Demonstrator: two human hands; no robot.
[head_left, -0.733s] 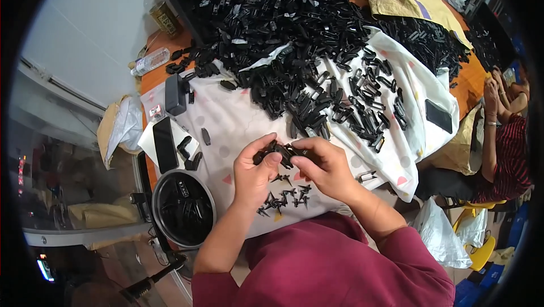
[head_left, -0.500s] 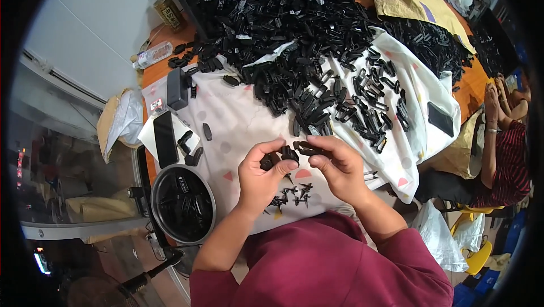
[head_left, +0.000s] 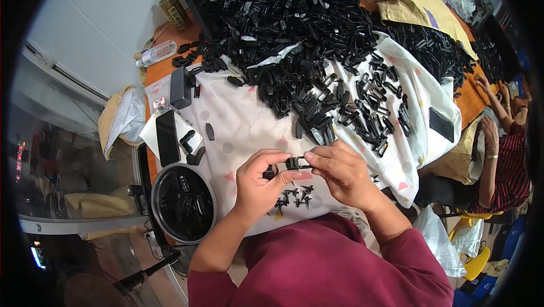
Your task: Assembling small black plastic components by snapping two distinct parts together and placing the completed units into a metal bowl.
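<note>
Above the cloth [head_left: 238, 120], both hands meet around small black plastic parts. My left hand [head_left: 258, 185] pinches a blocky black plastic part [head_left: 292, 163] between thumb and fingers, and another dark bit sits in its palm. My right hand [head_left: 344, 178] grips a slim, open-framed black plastic piece [head_left: 305, 158] by its right end. The two pieces touch or overlap; whether they are joined, I cannot tell. On the cloth just below lie several small pronged black pieces [head_left: 294, 198]. Beyond the hands spreads a big heap of black clip-like parts [head_left: 283, 83].
A round tub [head_left: 212, 205] with black parts stands at left, near a phone [head_left: 168, 137], a black box [head_left: 181, 87] and two bottles [head_left: 157, 53] [head_left: 173, 12]. Another phone [head_left: 441, 123] lies at right. A person in a striped sleeve [head_left: 510, 162] sits there.
My right hand has turned and closed in, bringing its slim piece against the blocky part in my left hand. At right, the other person's hands have moved apart.
</note>
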